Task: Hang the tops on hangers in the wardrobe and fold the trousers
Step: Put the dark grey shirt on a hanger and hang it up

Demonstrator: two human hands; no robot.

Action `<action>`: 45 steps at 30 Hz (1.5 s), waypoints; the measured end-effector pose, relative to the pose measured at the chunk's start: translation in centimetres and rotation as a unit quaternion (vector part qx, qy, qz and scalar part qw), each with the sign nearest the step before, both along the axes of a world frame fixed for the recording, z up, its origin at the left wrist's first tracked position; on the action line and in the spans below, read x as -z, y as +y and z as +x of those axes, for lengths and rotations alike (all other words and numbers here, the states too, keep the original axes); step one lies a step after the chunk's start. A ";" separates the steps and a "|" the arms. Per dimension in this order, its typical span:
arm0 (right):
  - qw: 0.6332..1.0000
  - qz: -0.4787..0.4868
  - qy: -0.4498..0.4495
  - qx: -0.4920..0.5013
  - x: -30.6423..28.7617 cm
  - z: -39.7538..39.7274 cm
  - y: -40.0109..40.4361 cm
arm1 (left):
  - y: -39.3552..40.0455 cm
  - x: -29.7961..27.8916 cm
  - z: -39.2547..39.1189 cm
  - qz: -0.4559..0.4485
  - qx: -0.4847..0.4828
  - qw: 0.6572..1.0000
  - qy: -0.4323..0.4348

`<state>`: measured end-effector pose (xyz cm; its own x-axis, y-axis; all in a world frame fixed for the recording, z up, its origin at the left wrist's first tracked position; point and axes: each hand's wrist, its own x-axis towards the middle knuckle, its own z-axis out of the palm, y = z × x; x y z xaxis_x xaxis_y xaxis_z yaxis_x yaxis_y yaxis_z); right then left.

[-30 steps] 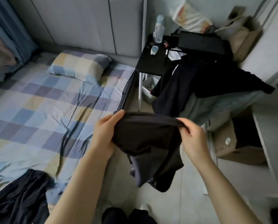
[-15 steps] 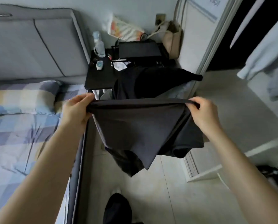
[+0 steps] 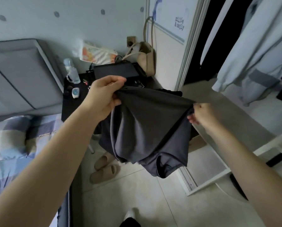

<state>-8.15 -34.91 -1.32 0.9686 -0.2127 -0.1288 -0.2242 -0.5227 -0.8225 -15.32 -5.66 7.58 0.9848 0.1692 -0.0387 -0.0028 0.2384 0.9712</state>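
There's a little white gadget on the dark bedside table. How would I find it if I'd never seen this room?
Start at the grey padded headboard and move right to the black bedside table beside it. Near the table's front left part, just below the clear plastic bottle, lies the small white gadget. It is the only white thing there, rounded, with a pale blue-green centre.

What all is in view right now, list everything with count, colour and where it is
dark garment: one, charcoal, held up between both hands
slippers: two, beige, on floor below garment
side table: one, black, beside bed
bottle: one, clear, on side table
bag: one, beige, against wall
pillow: one, checked blue, on bed
hanging clothes: pale blue, in wardrobe at right
left hand: grips garment's left edge
right hand: pinches garment's right edge
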 end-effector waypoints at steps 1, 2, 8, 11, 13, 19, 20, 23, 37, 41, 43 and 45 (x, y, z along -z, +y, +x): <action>0.995 0.076 0.057 0.007 0.3 0.1 0.7 | -0.8 -0.6 0.9 -0.012 0.028 0.999 -0.008; 0.989 0.114 0.095 -0.012 0.6 -0.1 1.5 | -1.6 -1.1 1.7 -0.021 0.054 0.998 -0.017; 0.972 0.030 0.187 -0.142 3.5 -5.8 6.6 | -6.3 -2.6 5.1 -0.038 0.141 0.989 -0.038; 0.932 -0.041 0.275 -0.233 5.1 -8.1 9.3 | -8.0 -3.2 5.9 -0.031 0.168 0.983 -0.061; 0.935 -0.005 0.275 -0.223 6.0 -8.2 10.8 | -9.0 -3.9 6.3 -0.030 0.195 0.977 -0.076; 0.989 0.030 0.136 0.052 5.4 -4.9 9.7 | -7.9 -5.7 9.3 0.073 0.150 0.966 -0.196; 0.984 0.089 0.117 0.096 4.1 -4.4 8.6 | -7.0 -5.6 10.6 0.119 0.129 0.961 -0.212; 0.955 0.227 0.050 0.181 -2.0 -3.0 5.2 | -4.6 -4.0 13.9 0.220 0.109 0.949 -0.200; 0.954 0.209 -0.210 0.050 -16.9 0.3 4.9 | -7.9 2.3 16.3 0.077 0.567 0.818 -0.047; 0.968 0.133 -0.213 0.024 -15.7 2.0 4.0 | -10.4 3.6 16.6 0.382 0.391 0.819 -0.175; 0.967 0.084 -0.240 0.029 -15.6 2.9 3.3 | -11.8 4.7 16.7 0.472 0.275 0.807 -0.224; 0.963 0.054 -0.264 0.019 -15.6 4.1 2.3 | -13.0 5.9 16.7 0.432 0.362 0.808 -0.170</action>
